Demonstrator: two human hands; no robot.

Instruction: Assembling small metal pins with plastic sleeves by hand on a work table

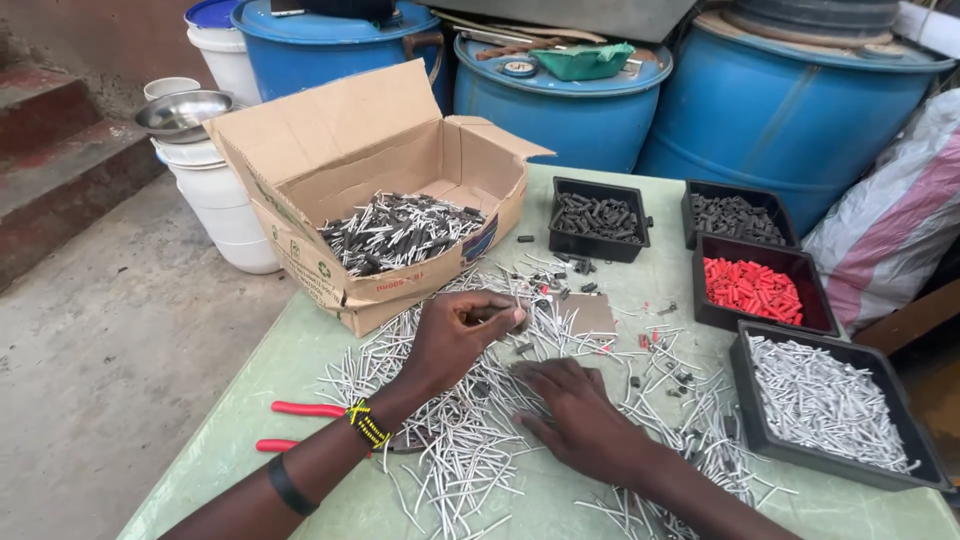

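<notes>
My left hand (462, 335) hovers over a heap of thin grey metal pins (460, 440) spread on a pale green table (560, 500). Its fingers are pinched together on one small pin near a brown card scrap (590, 312). My right hand (575, 410) lies flat, palm down, on the pins just below and to the right, fingers together pressing on them. A beaded band and a dark band circle my left wrist.
An open cardboard box (330, 150) of pins with black sleeves stands at the back left. Black trays hold dark sleeves (597, 216) (735, 217), red sleeves (752, 290) and bare pins (825, 400). Red-handled pliers (305, 425) lie left. Blue drums (780, 110) and white buckets (220, 200) stand behind.
</notes>
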